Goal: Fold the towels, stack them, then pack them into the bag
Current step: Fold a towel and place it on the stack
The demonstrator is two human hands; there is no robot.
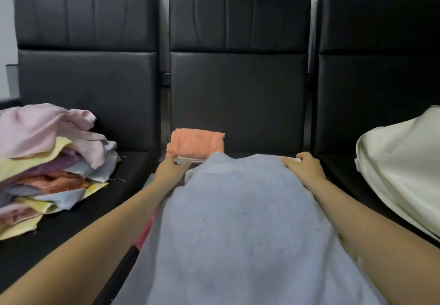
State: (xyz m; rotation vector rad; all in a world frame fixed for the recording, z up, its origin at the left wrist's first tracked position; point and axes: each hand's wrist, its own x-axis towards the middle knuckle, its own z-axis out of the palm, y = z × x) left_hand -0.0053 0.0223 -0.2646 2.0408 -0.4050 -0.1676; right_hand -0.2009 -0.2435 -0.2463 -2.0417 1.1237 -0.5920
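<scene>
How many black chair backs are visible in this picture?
3: left chair back behind the towel pile, middle chair back behind the orange towel, right chair back, partly cut off.

Both bare forearms reached forward from the lower corners of the frame toward its centre. The left hand (170, 166) lay low, fingers hidden; the right hand (303, 165) was curled, knuckles up, fingers gripping cloth

Blue towel (240, 221) lay spread over middle seat. L hand (170, 166) and R hand (303, 165) each gripped a far corner. Folded orange towel (196, 146) sat just behind. Unfolded towel pile (47, 161) on left seat, cream bag (402, 169) on right.
</scene>
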